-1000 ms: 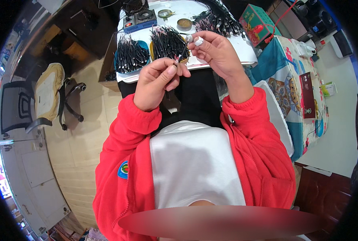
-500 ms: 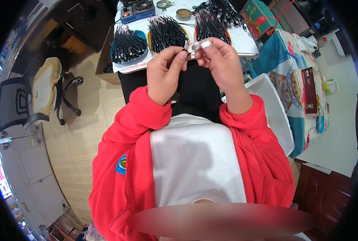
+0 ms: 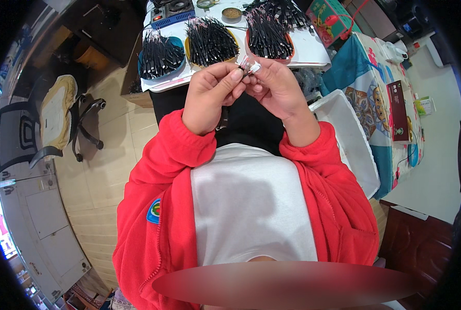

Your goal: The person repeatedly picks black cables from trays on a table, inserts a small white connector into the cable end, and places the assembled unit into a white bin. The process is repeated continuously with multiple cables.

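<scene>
Thumb and forefinger of my left hand (image 3: 215, 93) pinch the end of a thin black cable (image 3: 240, 67), where light pinkish wire ends stick up. Close against it, my right hand (image 3: 278, 88) is closed too, its fingertips meeting the wire ends. Something small and white (image 3: 254, 67) shows at the right thumb tip; I cannot tell whether it is a wrap on the thumb or a held piece. Just beyond the hands stand a blue bowl (image 3: 163, 77), a yellow bowl (image 3: 236, 53) and a red bowl (image 3: 291, 53), each full of short black cables.
On the white table (image 3: 313, 56) behind the bowls lie a blue device (image 3: 172, 19), a round tin (image 3: 232, 14) and more black cables (image 3: 287, 15). A white foam box (image 3: 362, 150) stands at my right, beside a cloth-covered table (image 3: 383, 175). An office chair (image 3: 59, 111) is at left.
My right hand has come in towards the left and slightly down, so the fingertips of both hands now meet at the cable end. The view has shifted slightly.
</scene>
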The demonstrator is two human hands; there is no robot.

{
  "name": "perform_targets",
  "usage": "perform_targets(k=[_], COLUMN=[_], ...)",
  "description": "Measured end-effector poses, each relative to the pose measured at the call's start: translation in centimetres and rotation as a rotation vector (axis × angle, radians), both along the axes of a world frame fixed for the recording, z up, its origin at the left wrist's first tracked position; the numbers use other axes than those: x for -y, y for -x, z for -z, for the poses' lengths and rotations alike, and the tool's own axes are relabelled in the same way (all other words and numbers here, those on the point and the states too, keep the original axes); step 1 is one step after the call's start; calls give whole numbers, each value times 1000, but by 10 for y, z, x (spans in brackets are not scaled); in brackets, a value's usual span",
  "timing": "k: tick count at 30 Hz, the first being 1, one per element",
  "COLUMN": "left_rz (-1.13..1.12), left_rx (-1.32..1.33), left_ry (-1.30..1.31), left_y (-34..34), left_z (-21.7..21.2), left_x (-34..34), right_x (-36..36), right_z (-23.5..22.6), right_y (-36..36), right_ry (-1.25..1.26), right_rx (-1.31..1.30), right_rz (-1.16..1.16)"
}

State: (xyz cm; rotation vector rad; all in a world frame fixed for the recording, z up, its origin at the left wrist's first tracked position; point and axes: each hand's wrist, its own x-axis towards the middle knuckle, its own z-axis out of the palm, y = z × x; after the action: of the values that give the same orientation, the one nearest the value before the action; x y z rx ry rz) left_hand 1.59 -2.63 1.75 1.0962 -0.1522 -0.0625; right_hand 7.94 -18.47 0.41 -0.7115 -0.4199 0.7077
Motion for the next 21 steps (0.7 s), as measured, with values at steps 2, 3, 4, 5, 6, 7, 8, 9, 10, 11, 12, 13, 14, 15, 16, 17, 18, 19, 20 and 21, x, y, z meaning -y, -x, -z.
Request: perform_targets(k=[2,3,4,5,6,7,8,9,10,11,12,13,14,15,16,17,18,19,20,21], left_rz=[21,30,34,39,46,37,28,24,16,11,3,14,23,31,31,31,31,52,74,91], left_rx=[-13,-22,-21,-20,-18,16,50,84,91,95,97,90,83,77,58,40,21,22,23,23], left_ry=[19,30,19,9,-2,-32,-63,-89,-112,-131,-147,-137,-126,-114,-129,-143,-157,-137,-116,-86], left_y=[0,1,1,2,2,3,3,4,5,6,7,7,8,8,9,9,10,10,10,10], left_z=[0,0,0,-1,-1,-2,-2,-3,-4,-4,-4,-5,-5,-5,-4,-4,-3,-3,-2,-1], left_x=[-1,-1,-2,-2,-2,-1,-1,0,0,-1,-1,-2,-2,-3,-4,-5,-6,-6,-6,-6], right_x=[1,1,3,5,6,8,8,9,11,11,11,11,11,11,11,10,9,8,7,7], right_z=[4,4,4,2,0,-2,-4,-6,-8,-9,-10,-11,-11,-10,-10,-10,-9,-9,-8,-7], right_y=[8,10,11,12,11,10,9,10,12,13,13,14,15,15,14,14,13,12,12,12], right_ry=[115,146,163,181,201,222,225,262,282,303,294,286,297,286,295,289,265,226,209,137], right_rx=[117,174,241,307,364,422,481,518,555,592,601,609,610,621,624,632,514,401,276,236], right_rz=[228,254,269,286,297,309,327,338,355,371,379,386,387,387,379,369,300,229,183,139])
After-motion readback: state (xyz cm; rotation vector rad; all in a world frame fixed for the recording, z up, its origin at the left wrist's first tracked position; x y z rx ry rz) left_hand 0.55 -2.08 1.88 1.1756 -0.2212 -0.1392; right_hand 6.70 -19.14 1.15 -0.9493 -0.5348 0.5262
